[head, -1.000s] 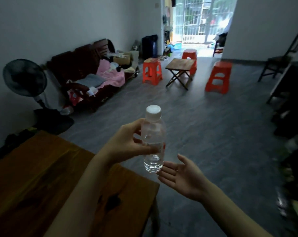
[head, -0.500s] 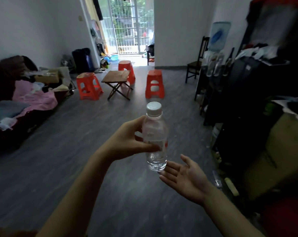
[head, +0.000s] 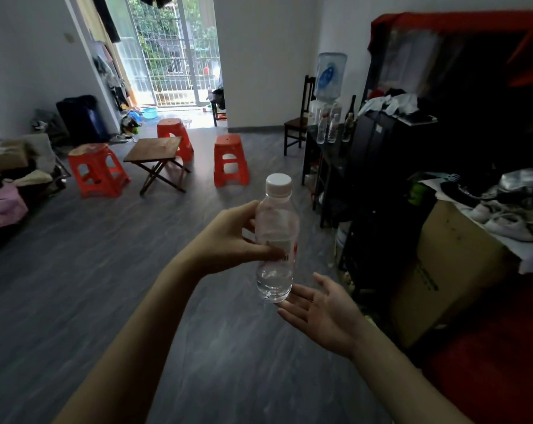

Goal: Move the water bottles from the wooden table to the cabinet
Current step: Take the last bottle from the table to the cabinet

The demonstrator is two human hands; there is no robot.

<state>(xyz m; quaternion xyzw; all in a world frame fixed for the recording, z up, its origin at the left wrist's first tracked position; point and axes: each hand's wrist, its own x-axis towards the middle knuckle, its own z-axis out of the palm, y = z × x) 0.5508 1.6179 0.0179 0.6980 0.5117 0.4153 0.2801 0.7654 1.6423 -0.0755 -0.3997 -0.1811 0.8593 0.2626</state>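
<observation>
My left hand (head: 228, 237) grips a clear water bottle (head: 276, 237) with a white cap, upright in the air at the centre of the view. Just below and to the right of its base, my right hand (head: 326, 313) is held palm up, fingers apart, holding nothing. A dark cabinet (head: 329, 166) stands along the right wall, and a few clear bottles (head: 327, 127) stand on its top beside a water dispenser jug (head: 331, 76). The large wooden table is out of view.
Three orange plastic stools (head: 230, 159) surround a small folding wooden table (head: 155, 149) on the grey floor ahead. A dark chair (head: 297, 123) stands past the cabinet. A cardboard box (head: 442, 270) with shoes on it and dark clutter fill the right side. A sofa with clothes lies at left.
The view has swung right: the big wooden table and fan have left the frame, and the cabinet and boxes now show at right. Both hands keep the same pose around the bottle.
</observation>
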